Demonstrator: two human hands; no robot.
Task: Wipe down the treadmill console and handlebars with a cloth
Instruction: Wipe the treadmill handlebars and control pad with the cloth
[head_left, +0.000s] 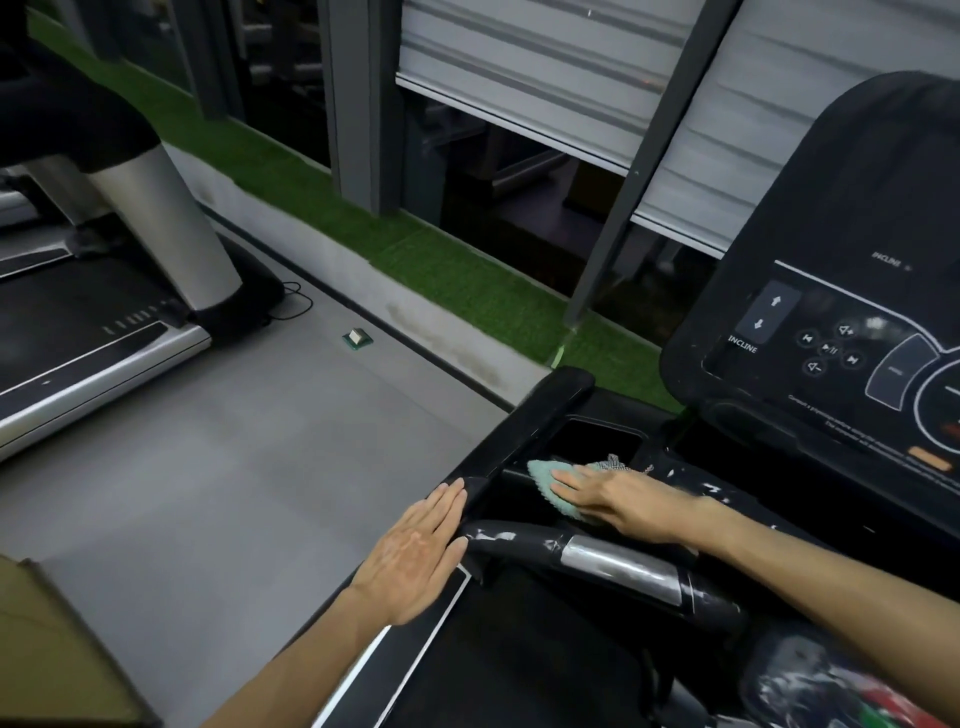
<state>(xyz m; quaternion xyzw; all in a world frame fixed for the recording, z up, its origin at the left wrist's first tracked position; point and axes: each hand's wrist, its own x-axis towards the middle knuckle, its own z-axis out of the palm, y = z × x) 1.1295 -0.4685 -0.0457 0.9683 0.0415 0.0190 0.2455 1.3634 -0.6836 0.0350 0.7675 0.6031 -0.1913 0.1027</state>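
The right hand (623, 499) lies flat, fingers straight, pressing a green cloth (543, 475) onto the tray (597, 436) below the console (831, 332). The left hand (415, 551), also flat with fingers together, rests against the side rail (540, 421). Just in front runs the handlebar (618, 564) with its silver grip. The wiping looks partway through. Pale flecks beside the wrist suggest work remains, and whether the console is done cannot be told.
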